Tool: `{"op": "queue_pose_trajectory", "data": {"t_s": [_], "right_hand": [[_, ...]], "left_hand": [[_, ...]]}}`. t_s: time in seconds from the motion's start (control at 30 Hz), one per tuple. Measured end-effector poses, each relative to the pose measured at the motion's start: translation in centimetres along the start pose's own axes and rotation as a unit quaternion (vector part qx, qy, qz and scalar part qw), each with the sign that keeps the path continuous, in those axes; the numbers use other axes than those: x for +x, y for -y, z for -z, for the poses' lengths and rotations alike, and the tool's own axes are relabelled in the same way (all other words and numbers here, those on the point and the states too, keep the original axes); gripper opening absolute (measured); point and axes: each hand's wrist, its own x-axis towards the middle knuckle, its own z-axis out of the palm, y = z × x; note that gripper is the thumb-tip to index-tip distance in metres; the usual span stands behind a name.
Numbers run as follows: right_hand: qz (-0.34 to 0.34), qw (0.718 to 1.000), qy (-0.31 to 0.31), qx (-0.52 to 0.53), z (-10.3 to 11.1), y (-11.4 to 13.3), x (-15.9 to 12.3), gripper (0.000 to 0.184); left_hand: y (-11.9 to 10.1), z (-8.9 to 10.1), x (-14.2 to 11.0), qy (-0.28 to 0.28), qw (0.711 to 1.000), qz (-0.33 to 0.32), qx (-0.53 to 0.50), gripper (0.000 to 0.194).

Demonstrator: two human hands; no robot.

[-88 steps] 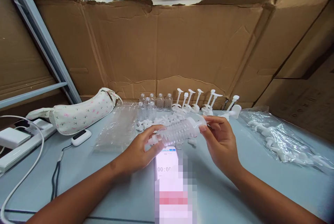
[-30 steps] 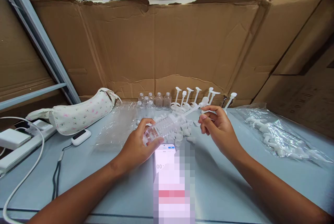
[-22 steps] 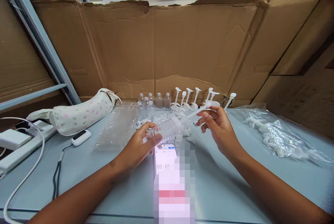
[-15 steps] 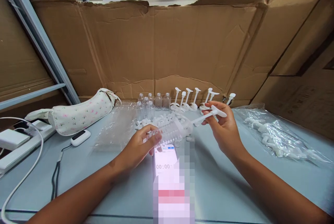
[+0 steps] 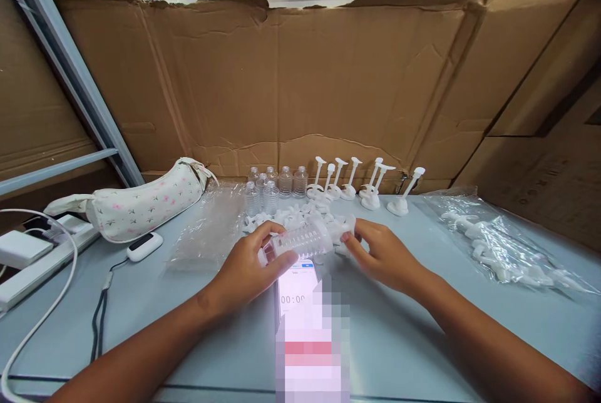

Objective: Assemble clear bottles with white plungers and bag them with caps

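Observation:
My left hand [image 5: 251, 262] is wrapped round the base of a clear ribbed plastic bottle [image 5: 300, 241] that lies on its side just above the table. At the bottle's neck end my right hand [image 5: 380, 256] has its fingers curled over small white caps [image 5: 345, 228] in a loose pile; what they pinch is hidden. Behind the pile stand several small clear bottles [image 5: 277, 187] and a row of white pump heads [image 5: 350, 181], the rightmost pump head [image 5: 402, 199] standing a little apart.
A lit phone [image 5: 297, 287] lies under my hands. A floral pouch [image 5: 141, 203], a small white device [image 5: 145, 246], cables and a power strip [image 5: 32, 259] are at the left. Plastic bags lie at the left [image 5: 206, 228] and right [image 5: 498, 243]. Cardboard walls [image 5: 328, 84] close off the back.
My right hand drew a white pump head out of the bottle, carried it right and set it down at the end of the row, then came back to the caps by the bottle's neck.

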Motion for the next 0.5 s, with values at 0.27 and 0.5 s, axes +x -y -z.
{"op": "queue_pose_trajectory", "data": {"t_s": [0.27, 0.5], "right_hand": [[-0.012, 0.983, 0.001, 0.182, 0.6, 0.5, -0.1, 0.032], [-0.069, 0.891, 0.086, 0.441, 0.2, 1.1, 0.0, 0.027]], "left_hand": [[0.3, 0.2, 0.3, 0.024, 0.999, 0.009, -0.034, 0.034], [0.6, 0.5, 0.4, 0.073, 0.996, -0.028, 0.051, 0.045]]}}
